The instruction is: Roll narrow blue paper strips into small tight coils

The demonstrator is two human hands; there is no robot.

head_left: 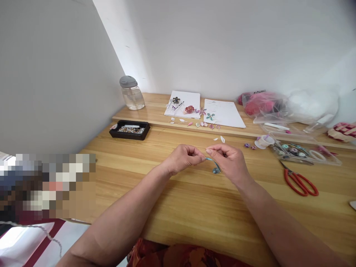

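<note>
Over the middle of the desk, my left hand (187, 158) pinches the end of a blue thread (213, 161) between thumb and fingers. From there the thread curves down to the right, ending in a small blue coil (216, 170) just below my right hand (229, 160). The fingers of my right hand are pressed together close to the left fingertips. Whatever lies in that pinch is too small to make out. Beyond my hands lie small white petal-shaped pieces (222, 139).
Red-handled scissors (299, 181) lie at right, near a thread spool (264, 141) and a clear plastic tray (330, 160) of small supplies. A black bead tray (129, 136) and water bottle (132, 96) stand at left. Paper sheets (226, 115) and flower ornaments (189, 109) occupy the raised ledge.
</note>
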